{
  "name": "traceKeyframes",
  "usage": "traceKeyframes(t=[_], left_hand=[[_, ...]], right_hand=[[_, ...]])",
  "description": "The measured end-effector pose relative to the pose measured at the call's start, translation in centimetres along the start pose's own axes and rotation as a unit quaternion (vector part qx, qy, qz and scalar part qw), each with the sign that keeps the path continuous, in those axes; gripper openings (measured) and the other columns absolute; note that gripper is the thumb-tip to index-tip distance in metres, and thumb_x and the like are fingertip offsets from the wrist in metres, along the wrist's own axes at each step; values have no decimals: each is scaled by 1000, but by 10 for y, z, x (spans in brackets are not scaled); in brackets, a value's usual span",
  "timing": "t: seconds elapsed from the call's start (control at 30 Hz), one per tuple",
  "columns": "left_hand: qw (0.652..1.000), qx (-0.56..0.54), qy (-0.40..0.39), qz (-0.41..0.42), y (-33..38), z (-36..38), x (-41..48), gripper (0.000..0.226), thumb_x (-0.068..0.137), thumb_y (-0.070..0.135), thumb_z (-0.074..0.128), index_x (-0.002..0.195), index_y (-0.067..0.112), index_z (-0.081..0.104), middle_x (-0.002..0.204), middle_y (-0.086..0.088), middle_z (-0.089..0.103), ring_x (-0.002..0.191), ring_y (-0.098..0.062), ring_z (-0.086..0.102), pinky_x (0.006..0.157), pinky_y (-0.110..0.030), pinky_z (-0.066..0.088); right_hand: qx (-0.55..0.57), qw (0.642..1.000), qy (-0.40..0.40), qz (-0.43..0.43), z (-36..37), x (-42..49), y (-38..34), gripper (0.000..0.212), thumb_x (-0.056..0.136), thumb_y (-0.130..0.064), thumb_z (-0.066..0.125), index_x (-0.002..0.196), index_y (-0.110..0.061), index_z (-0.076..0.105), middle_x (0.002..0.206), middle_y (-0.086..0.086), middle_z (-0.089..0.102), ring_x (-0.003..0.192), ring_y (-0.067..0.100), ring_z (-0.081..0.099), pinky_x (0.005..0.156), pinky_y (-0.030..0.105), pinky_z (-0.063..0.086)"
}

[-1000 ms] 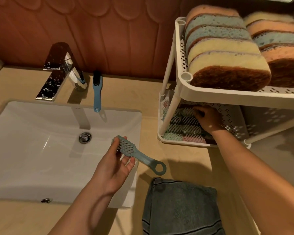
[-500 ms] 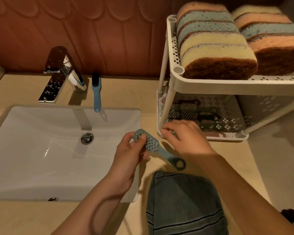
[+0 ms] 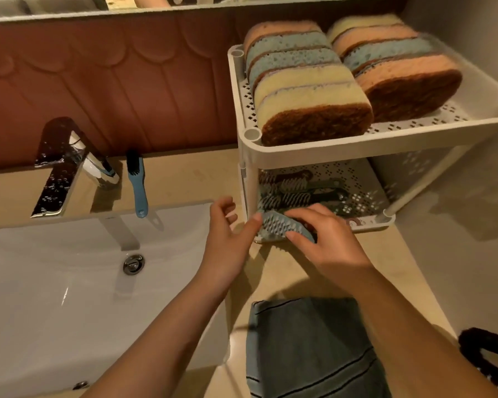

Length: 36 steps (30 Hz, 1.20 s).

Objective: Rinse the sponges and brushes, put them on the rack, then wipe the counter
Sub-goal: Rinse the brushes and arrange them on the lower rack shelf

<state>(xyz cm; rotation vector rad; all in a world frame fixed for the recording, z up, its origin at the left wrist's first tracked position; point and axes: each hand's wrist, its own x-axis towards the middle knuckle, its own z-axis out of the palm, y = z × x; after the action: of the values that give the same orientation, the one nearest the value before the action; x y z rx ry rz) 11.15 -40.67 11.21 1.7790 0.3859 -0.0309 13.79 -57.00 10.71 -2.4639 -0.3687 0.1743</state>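
Right hand (image 3: 325,239) is pinching the brush (image 3: 282,226) at the rack's (image 3: 328,156) lower front edge. Left hand (image 3: 227,242), at its 9 o'clock, is hanging loosely spread, thumb touching the brush tip. Sponges (image 3: 308,93) at 12, towel (image 3: 311,349) at 6 on the worktop (image 3: 184,179).

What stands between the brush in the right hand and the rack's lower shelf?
Nothing visible. The right hand holds the brush at the open front edge of the lower shelf; brushes already there lie further back, and the left hand is beside it.
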Motion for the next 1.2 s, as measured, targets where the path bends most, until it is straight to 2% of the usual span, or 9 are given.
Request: traceKeyframes(t=[0.1,0.17,0.3,0.4,0.53,0.7,0.87,0.97,1.2], left_hand=[[978,112,-62,165,2,1,22,59,89,28,59,138,23,26,132,14,41,119,0,40,92,-13,35],[962,165,-92,199,-2,6,32,52,91,27,54,136,21,27,123,17,46,109,1,47,80,-9,39],[948,205,-13,244,-19,15,45,29,96,21,42,120,5,40,87,7,53,75,-10,57,61,-18,44],[945,205,21,255,-29,24,48,21,97,20,38,110,3,37,72,5,49,62,-19,54,55,-42,45],[941,201,35,269,-38,31,53,24,93,30,32,102,7,35,73,-1,52,59,-17,53,50,-31,41],[945,204,27,256,-40,32,55,13,96,23,36,98,11,32,70,4,50,59,-7,49,51,-21,36],[942,201,35,266,-42,33,60,40,90,37,30,101,-1,37,67,5,47,55,-10,48,49,-23,36],[940,196,38,277,-44,32,61,54,85,46,24,103,-3,38,69,-5,52,55,-23,52,50,-32,40],[941,189,38,277,-44,32,61,60,84,46,24,106,-8,37,70,-8,52,58,-35,54,52,-41,43]], right_hand=[[-27,998,23,51,-6,10,22,37,90,-27,58,126,-20,56,119,4,56,109,22,54,91,31,41],[-41,995,44,83,-9,20,35,37,91,-27,57,127,-21,56,122,8,59,113,27,54,96,37,42],[-54,988,86,119,-9,48,56,33,90,-23,57,123,-24,58,110,10,67,106,31,59,93,40,45],[-39,987,114,108,-8,73,70,31,89,-20,56,120,-18,59,120,8,63,112,27,56,96,36,44],[-53,985,90,137,-13,109,76,35,93,-20,51,127,-9,52,131,12,55,124,29,47,104,35,34],[1,982,99,160,0,142,78,41,94,-23,50,131,-5,44,128,20,52,122,36,46,106,44,34],[8,980,24,198,7,157,75,44,98,-24,41,137,-5,37,139,20,43,130,35,38,110,44,29],[-37,980,-19,195,10,157,78,43,99,-22,37,136,1,39,144,21,38,135,34,32,112,39,23],[5,990,30,141,16,162,81,32,96,-24,47,123,-7,50,123,19,54,116,34,49,97,39,36]])
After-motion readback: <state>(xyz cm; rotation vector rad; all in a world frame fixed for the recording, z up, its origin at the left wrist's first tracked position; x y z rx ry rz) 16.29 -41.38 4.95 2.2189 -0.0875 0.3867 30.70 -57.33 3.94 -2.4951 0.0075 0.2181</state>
